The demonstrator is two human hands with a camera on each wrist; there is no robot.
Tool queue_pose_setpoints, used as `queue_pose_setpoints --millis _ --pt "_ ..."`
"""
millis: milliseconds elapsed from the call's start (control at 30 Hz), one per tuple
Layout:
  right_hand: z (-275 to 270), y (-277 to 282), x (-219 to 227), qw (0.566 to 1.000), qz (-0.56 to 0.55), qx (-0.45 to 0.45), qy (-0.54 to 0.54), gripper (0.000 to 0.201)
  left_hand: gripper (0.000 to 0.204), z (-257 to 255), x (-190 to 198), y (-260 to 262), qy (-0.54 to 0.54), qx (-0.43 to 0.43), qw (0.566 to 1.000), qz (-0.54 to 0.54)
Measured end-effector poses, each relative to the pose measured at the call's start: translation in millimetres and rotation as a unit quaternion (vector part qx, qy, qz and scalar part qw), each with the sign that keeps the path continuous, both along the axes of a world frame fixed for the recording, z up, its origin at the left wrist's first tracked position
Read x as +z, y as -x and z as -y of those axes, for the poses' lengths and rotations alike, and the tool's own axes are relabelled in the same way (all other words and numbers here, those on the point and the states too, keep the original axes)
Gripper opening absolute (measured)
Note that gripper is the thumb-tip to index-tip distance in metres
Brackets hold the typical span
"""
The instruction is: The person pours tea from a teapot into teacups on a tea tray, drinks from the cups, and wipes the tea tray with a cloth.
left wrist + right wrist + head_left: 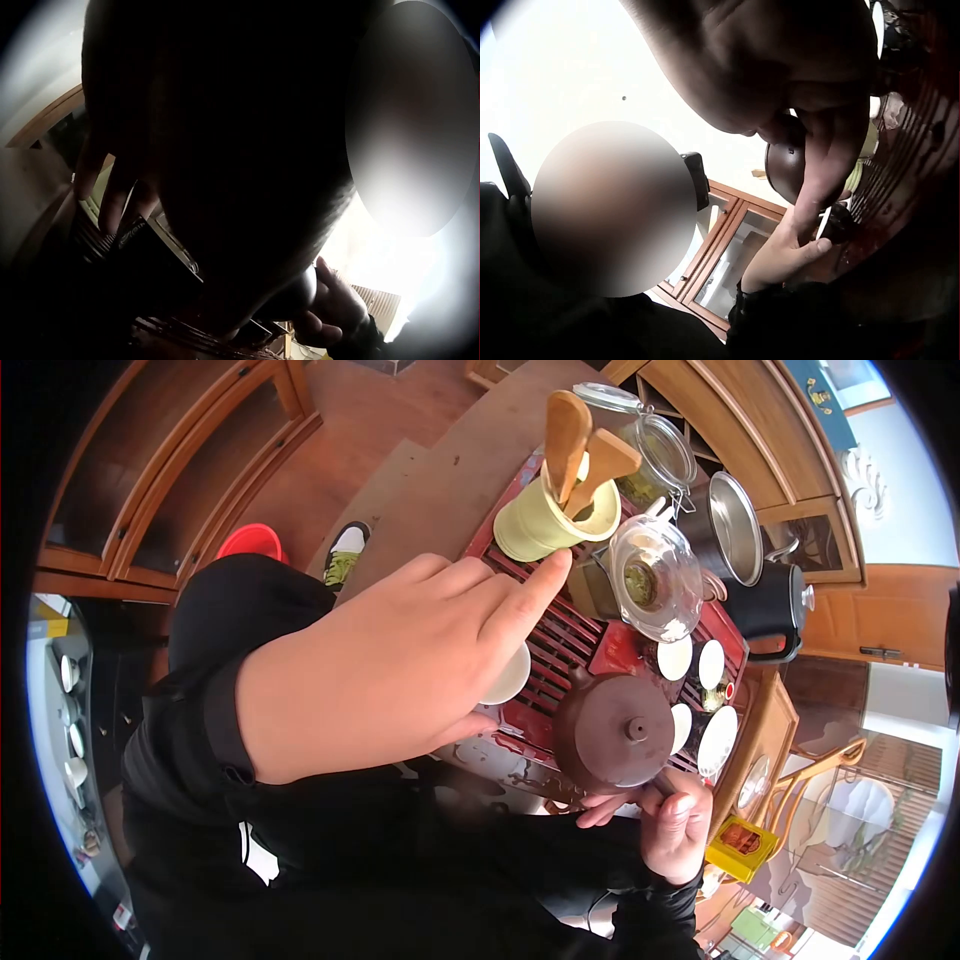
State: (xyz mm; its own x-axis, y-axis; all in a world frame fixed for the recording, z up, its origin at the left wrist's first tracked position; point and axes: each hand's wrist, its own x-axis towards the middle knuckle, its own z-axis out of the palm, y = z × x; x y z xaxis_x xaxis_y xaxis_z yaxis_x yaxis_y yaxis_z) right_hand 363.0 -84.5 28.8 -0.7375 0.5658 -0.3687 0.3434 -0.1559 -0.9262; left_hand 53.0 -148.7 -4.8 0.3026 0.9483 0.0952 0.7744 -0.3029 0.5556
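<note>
A brown clay teapot [612, 732] with its lid on is held by my right hand [680, 825], the fingers around its handle. In the right wrist view the teapot [786, 166] shows beyond the large, dark right hand. Its spout points toward a small white cup [512, 675], partly hidden behind my left hand [390, 655]. My left thumb and fingers hold this cup; its white edge [825, 223] shows between them in the right wrist view. The left index finger stretches out toward the pale green utensil holder [522, 525].
Wooden tea tools [567, 440] stand in the holder on the slatted red tea tray [560, 635]. Beyond are a glass pot [675, 575], a lidded glass jar [660, 455], a steel pot [737, 525], a black kettle [765, 610] and several white cups [718, 740]. A yellow box [742, 847] lies at right.
</note>
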Motion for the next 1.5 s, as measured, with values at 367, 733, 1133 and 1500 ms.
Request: queue_pose_setpoints --millis 367,733,1133,1500 --pt "-1 36 16 0.991 0.063 0.012 -0.120 0.078 0.070 5 -12 6 -0.022 0.021 0.999 -0.026" --pt "-9 47 27 0.980 0.068 0.016 -0.187 0.067 0.042 3 -19 9 -0.046 -0.001 0.998 -0.051" --pt "-7 58 33 0.959 0.088 0.009 -0.270 0.063 0.041 5 -23 9 -0.075 0.006 0.996 -0.038" --pt "-4 64 33 0.955 0.074 0.002 -0.288 0.056 0.040 5 -21 10 -0.083 0.009 0.995 -0.047"
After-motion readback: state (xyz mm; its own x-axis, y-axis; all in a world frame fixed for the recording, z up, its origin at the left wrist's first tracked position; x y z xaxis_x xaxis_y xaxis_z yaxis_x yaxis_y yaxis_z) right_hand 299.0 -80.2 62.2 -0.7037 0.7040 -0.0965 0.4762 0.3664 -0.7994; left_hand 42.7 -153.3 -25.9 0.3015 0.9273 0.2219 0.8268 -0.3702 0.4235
